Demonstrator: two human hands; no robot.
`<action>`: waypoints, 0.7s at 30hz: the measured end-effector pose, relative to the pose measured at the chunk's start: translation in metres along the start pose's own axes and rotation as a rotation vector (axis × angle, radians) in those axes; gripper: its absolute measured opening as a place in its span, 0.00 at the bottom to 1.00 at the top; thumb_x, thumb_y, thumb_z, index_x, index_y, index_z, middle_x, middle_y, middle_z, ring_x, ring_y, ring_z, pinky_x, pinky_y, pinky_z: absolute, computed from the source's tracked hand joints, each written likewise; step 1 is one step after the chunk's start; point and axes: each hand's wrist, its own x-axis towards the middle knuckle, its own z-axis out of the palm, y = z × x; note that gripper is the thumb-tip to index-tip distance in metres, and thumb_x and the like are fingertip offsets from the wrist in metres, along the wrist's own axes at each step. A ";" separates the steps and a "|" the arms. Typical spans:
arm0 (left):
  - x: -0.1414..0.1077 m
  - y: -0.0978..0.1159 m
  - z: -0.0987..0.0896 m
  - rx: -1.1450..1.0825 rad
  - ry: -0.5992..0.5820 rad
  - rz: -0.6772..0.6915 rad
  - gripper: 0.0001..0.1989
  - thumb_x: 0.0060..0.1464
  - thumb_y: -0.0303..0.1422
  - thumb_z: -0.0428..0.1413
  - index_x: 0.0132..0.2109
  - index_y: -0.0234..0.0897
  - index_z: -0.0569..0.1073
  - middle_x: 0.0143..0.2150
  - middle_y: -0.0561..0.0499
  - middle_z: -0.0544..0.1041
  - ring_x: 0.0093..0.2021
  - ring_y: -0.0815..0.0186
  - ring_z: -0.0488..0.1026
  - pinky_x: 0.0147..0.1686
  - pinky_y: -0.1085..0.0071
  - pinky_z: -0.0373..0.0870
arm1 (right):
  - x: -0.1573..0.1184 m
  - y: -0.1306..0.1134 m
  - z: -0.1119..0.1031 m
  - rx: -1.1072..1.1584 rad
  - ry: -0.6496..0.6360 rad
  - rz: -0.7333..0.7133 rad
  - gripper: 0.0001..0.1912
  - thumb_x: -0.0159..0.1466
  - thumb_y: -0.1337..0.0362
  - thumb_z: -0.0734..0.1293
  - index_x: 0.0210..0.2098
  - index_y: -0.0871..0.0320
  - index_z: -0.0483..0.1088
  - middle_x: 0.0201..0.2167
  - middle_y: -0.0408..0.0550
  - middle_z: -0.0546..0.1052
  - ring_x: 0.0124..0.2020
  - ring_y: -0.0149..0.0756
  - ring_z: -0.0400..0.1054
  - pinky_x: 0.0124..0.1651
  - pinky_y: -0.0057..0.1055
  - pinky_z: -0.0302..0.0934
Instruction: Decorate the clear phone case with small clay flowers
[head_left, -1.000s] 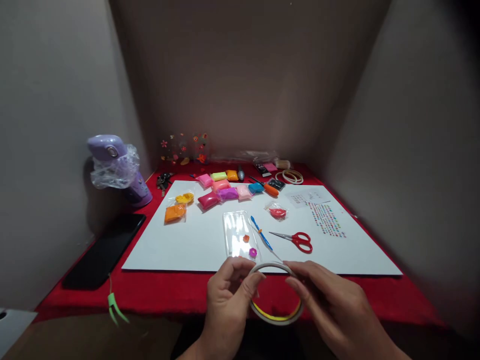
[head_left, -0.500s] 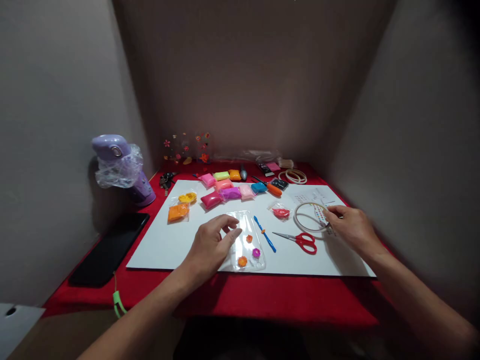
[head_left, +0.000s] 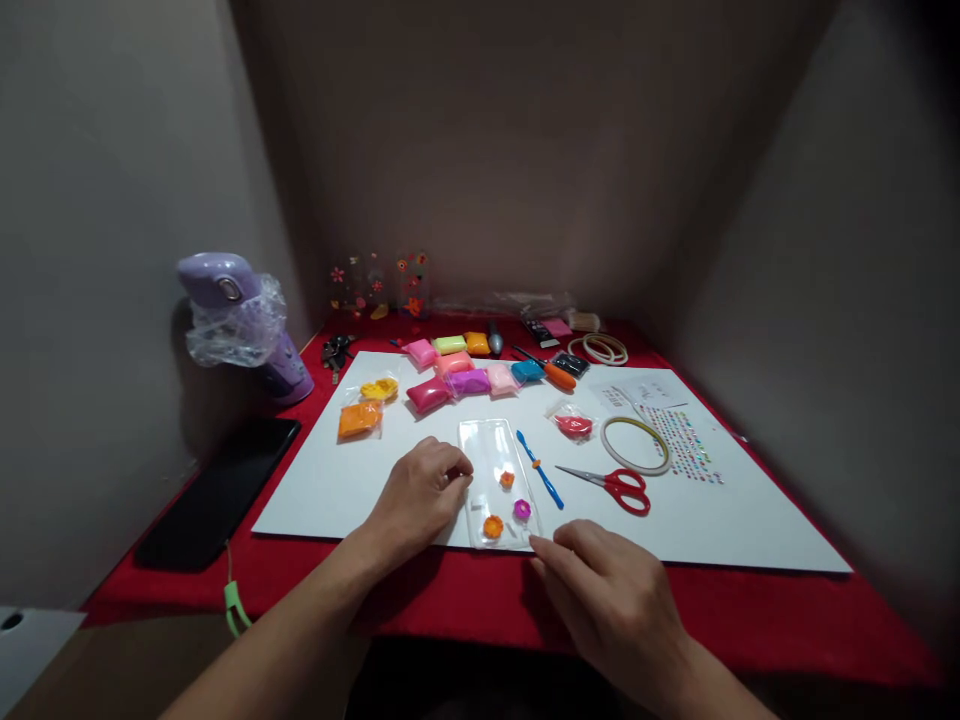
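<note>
A clear phone case (head_left: 487,450) lies on the white board, with two orange flowers and one purple flower (head_left: 523,510) on its lower part. My left hand (head_left: 424,490) is closed, thumb and forefinger pinching the case's left edge. At the lower right corner, the fingertips of my right hand (head_left: 611,590) close on the case; its other fingers are curled and partly hidden. Just right of the case are a blue modelling tool (head_left: 540,470) and red-handled scissors (head_left: 626,490). A ring-shaped tape roll or hoop (head_left: 636,446) lies flat beyond the scissors.
Several coloured clay packets (head_left: 469,382) sit at the back of the white board (head_left: 300,505). A gem sticker sheet (head_left: 686,445) lies right. On the red cloth are a black phone (head_left: 217,495), a purple bottle (head_left: 285,370) and keys (head_left: 337,352). Walls stand close on both sides.
My right hand has let go of the ring, now flat on the board, and has moved left and nearer to the case's corner. My left fingers have closed at the case's left edge.
</note>
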 end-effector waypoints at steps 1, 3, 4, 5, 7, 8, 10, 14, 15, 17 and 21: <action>0.000 0.000 0.000 0.007 -0.009 0.009 0.06 0.49 0.21 0.54 0.31 0.36 0.73 0.32 0.51 0.73 0.36 0.65 0.68 0.37 0.68 0.65 | 0.000 0.000 0.004 0.002 -0.001 0.001 0.09 0.62 0.72 0.64 0.41 0.62 0.73 0.26 0.48 0.70 0.27 0.32 0.63 0.29 0.28 0.54; -0.001 0.000 0.000 0.021 -0.028 0.028 0.05 0.50 0.22 0.55 0.31 0.36 0.73 0.31 0.51 0.73 0.36 0.64 0.68 0.37 0.68 0.65 | 0.001 0.002 0.009 -0.003 -0.004 -0.004 0.10 0.63 0.72 0.64 0.42 0.62 0.73 0.26 0.47 0.69 0.26 0.31 0.62 0.28 0.28 0.53; -0.001 0.001 0.000 0.029 -0.042 0.034 0.05 0.50 0.23 0.55 0.31 0.36 0.73 0.30 0.51 0.73 0.36 0.64 0.68 0.37 0.68 0.65 | 0.001 0.003 0.010 -0.008 -0.004 -0.008 0.10 0.63 0.72 0.64 0.43 0.61 0.73 0.25 0.47 0.69 0.26 0.31 0.61 0.28 0.28 0.52; -0.001 0.001 0.000 0.038 -0.055 0.040 0.04 0.50 0.23 0.55 0.31 0.36 0.73 0.30 0.51 0.74 0.36 0.64 0.67 0.37 0.68 0.65 | 0.002 0.004 0.011 -0.014 -0.003 -0.011 0.10 0.63 0.72 0.63 0.43 0.61 0.73 0.25 0.47 0.68 0.25 0.31 0.60 0.28 0.28 0.52; -0.001 0.002 0.000 0.060 -0.080 0.052 0.04 0.51 0.24 0.55 0.31 0.36 0.73 0.30 0.51 0.74 0.37 0.63 0.67 0.37 0.67 0.65 | 0.001 0.005 0.012 -0.027 -0.010 -0.014 0.10 0.64 0.72 0.63 0.43 0.61 0.73 0.25 0.47 0.68 0.25 0.30 0.60 0.27 0.28 0.51; -0.001 0.002 0.000 0.069 -0.089 0.055 0.05 0.51 0.24 0.55 0.31 0.36 0.73 0.30 0.51 0.74 0.37 0.63 0.67 0.37 0.67 0.64 | 0.001 0.005 0.012 -0.037 -0.024 -0.014 0.10 0.64 0.72 0.63 0.44 0.61 0.73 0.25 0.47 0.68 0.25 0.30 0.59 0.27 0.28 0.50; -0.001 0.003 0.000 0.079 -0.097 0.057 0.05 0.52 0.24 0.54 0.30 0.36 0.72 0.30 0.51 0.74 0.37 0.63 0.67 0.37 0.67 0.64 | 0.001 0.005 0.013 -0.059 -0.062 -0.013 0.11 0.64 0.72 0.62 0.44 0.60 0.72 0.24 0.46 0.67 0.24 0.30 0.59 0.27 0.28 0.49; 0.000 0.004 0.001 0.092 -0.110 0.049 0.05 0.52 0.24 0.54 0.30 0.36 0.72 0.30 0.51 0.74 0.36 0.63 0.66 0.37 0.67 0.64 | 0.000 0.006 0.016 -0.102 -0.110 -0.012 0.11 0.64 0.71 0.61 0.44 0.58 0.72 0.24 0.45 0.67 0.24 0.30 0.58 0.27 0.28 0.49; 0.000 0.004 0.002 0.094 -0.112 0.048 0.05 0.52 0.24 0.54 0.30 0.36 0.72 0.30 0.51 0.74 0.36 0.63 0.66 0.37 0.67 0.64 | -0.001 0.007 0.017 -0.110 -0.113 -0.012 0.11 0.65 0.71 0.61 0.43 0.58 0.72 0.24 0.45 0.67 0.24 0.30 0.59 0.27 0.28 0.49; -0.001 0.003 0.002 0.097 -0.116 0.045 0.05 0.52 0.24 0.54 0.31 0.36 0.72 0.30 0.51 0.74 0.37 0.63 0.67 0.37 0.67 0.64 | -0.001 0.007 0.017 -0.111 -0.122 -0.010 0.10 0.65 0.71 0.61 0.42 0.59 0.73 0.24 0.45 0.67 0.24 0.30 0.59 0.27 0.28 0.49; -0.001 0.003 0.002 0.105 -0.119 0.040 0.05 0.52 0.24 0.54 0.31 0.36 0.72 0.31 0.51 0.74 0.36 0.63 0.67 0.36 0.67 0.64 | 0.000 0.007 0.016 -0.052 -0.102 0.000 0.10 0.64 0.71 0.62 0.41 0.59 0.73 0.24 0.45 0.67 0.25 0.30 0.59 0.27 0.28 0.50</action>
